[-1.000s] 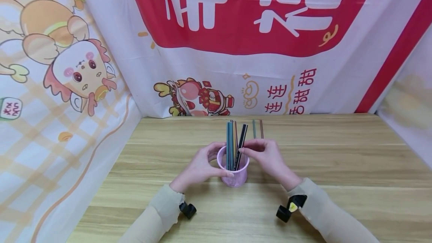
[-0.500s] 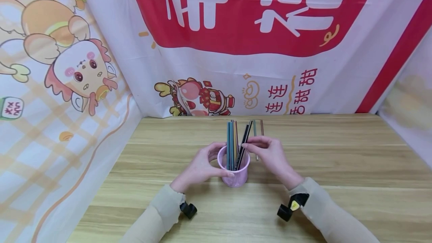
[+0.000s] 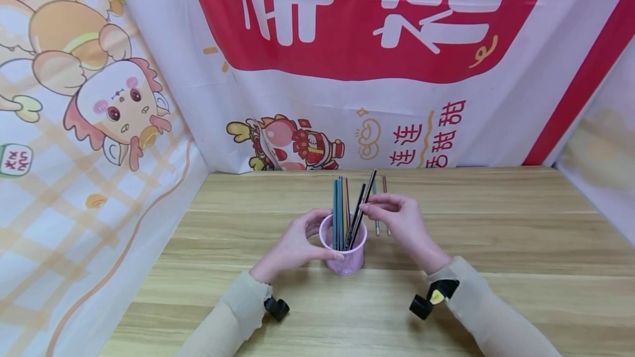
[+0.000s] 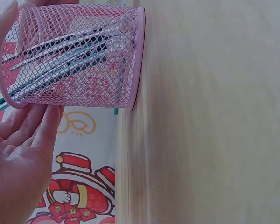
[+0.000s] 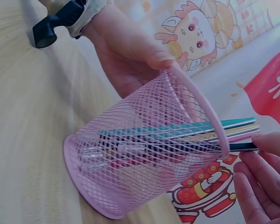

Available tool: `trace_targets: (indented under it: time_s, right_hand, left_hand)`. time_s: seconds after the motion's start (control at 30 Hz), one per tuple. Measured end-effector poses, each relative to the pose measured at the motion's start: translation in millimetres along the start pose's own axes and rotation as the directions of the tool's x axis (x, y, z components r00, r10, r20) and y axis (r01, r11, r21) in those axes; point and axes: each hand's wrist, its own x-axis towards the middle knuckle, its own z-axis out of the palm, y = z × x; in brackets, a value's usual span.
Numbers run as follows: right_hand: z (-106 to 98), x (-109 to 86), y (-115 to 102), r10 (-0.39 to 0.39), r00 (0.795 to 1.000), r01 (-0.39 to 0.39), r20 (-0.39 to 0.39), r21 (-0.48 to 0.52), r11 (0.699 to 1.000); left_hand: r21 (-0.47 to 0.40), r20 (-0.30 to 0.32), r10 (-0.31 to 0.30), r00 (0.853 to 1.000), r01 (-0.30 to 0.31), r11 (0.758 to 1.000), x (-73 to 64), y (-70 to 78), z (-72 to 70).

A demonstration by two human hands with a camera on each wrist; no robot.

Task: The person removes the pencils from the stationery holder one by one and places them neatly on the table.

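A pink mesh pencil cup (image 3: 349, 264) stands upright on the table, several pencils (image 3: 338, 211) in teal, yellow, pink and black leaning inside it. My left hand (image 3: 292, 244) grips the cup from the left, thumb at the near side of the rim and fingers round the far side. Between thumb and fingers, my right hand (image 3: 399, 222) pinches a black pencil (image 3: 371, 179) that leans right and stands higher than the rest, its lower end still inside the cup. In the right wrist view, the pinching fingertips (image 5: 263, 142) are just outside the cup's rim.
Beyond the right hand, a teal pencil (image 3: 377, 226) and a dark red pencil (image 3: 384, 185) lie side by side on the wooden table (image 3: 496, 225). A printed cloth (image 3: 297, 98) hangs along the table's back edge, and another cloth (image 3: 124, 236) covers the left side.
My right hand has moved up and to the right, drawing the black pencil higher out of the cup. The left hand and cup have stayed in place.
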Motion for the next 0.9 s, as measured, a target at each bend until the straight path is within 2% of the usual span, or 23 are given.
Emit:
trace_targets:
  time_s: [0.33, 0.67, 0.8, 0.9]
  right_hand:
    - [-15, 5.0, -18, -0.078, 0.995, 0.083, -0.057, 0.093, 0.992]
    - [-36, 10.5, -42, -0.194, 0.972, 0.221, -0.128, 0.242, 0.945]
    - [-46, 11.2, -52, -0.206, 0.965, 0.245, -0.165, 0.276, 0.929]
    - [-53, 12.3, -57, -0.201, 0.962, 0.248, -0.187, 0.277, 0.929]
  left_hand:
    - [0.011, -0.004, -0.004, 1.000, 0.004, 1.000, -0.7, 0.9, -0.1]
    - [0.010, -0.005, -0.006, 1.000, 0.006, 1.000, -1.0, -0.7, -0.7]
    - [0.014, -0.005, -0.005, 1.000, 0.005, 1.000, -0.7, -1.3, -0.7]
    - [0.012, -0.004, -0.006, 1.000, 0.006, 1.000, -0.6, -1.5, -0.5]
